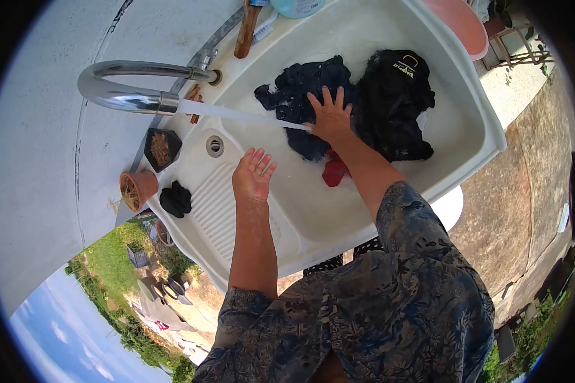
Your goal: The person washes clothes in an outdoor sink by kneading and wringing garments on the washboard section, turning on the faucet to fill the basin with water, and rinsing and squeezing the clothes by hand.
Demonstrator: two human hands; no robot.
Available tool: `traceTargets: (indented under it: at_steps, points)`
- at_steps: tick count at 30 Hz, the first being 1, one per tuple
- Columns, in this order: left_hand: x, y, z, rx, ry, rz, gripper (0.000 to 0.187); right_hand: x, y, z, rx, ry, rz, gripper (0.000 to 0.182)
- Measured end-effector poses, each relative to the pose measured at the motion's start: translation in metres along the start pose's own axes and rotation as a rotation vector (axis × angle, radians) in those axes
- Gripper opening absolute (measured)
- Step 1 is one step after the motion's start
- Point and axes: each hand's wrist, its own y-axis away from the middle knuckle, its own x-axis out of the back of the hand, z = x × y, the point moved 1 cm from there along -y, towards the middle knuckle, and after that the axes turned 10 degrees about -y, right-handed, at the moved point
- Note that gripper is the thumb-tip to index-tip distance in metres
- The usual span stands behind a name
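Note:
My right hand (331, 118) lies palm down with fingers spread on a wet dark navy cloth (306, 80) in the white sink (287, 210). A water stream (236, 115) from the chrome faucet (131, 96) reaches the cloth beside its thumb. My left hand (253, 177) is palm up over the sink near the ribbed washboard part (216, 207), fingers slightly bent, holding nothing. To the right of my right hand lies a black garment (396, 105) with a yellow print. A red cloth (333, 171) shows below the dark cloth, near my right forearm.
A drain (215, 146) sits left of the basin. Along the sink's left edge are a small black cloth (176, 199), a dark planter (161, 148) and a terracotta pot (138, 190). Brushes (248, 30) lie at the top; a pink basin (459, 25) stands beyond the upper right edge.

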Motion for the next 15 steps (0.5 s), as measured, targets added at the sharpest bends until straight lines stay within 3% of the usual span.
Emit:
traceTargets:
  at_steps: [2,3,5,6,8,9,11,12,14,15]
  points:
    - [0.001,0.007,-0.016,0.037,0.008,0.029,0.043,-0.01,0.018,-0.008,0.213,0.287,-0.463,0.07]
    - [0.002,0.011,-0.023,0.065,0.012,0.006,0.042,-0.008,0.016,-0.005,0.214,0.287,-0.465,0.07]
    - [0.004,0.019,-0.031,0.098,-0.035,-0.065,0.042,-0.004,0.012,0.011,0.493,0.273,-0.848,0.057]
    - [0.006,0.021,-0.033,0.097,-0.028,-0.061,0.042,0.002,0.01,0.02,0.5,0.277,-0.851,0.057]
    - [0.01,0.026,-0.033,0.099,-0.107,-0.111,0.042,0.014,-0.003,0.032,0.002,0.016,-0.34,0.046]
    - [0.01,0.026,-0.033,0.094,-0.102,-0.109,0.042,-0.002,-0.011,0.035,0.01,0.016,-0.34,0.046]
    - [0.008,0.024,-0.032,0.075,-0.091,-0.082,0.044,-0.022,-0.018,0.034,-0.384,-0.29,-0.144,0.04]
    - [0.006,0.02,-0.031,0.071,-0.094,-0.095,0.044,-0.017,-0.018,0.031,-0.386,-0.29,-0.13,0.04]
    - [0.0,0.012,-0.036,0.147,0.013,-0.04,0.047,0.004,-0.009,0.017,-0.078,-0.69,-0.44,0.035]
    - [-0.003,0.007,-0.039,0.154,0.023,-0.044,0.047,0.023,0.001,0.002,-0.081,-0.818,-0.541,0.033]
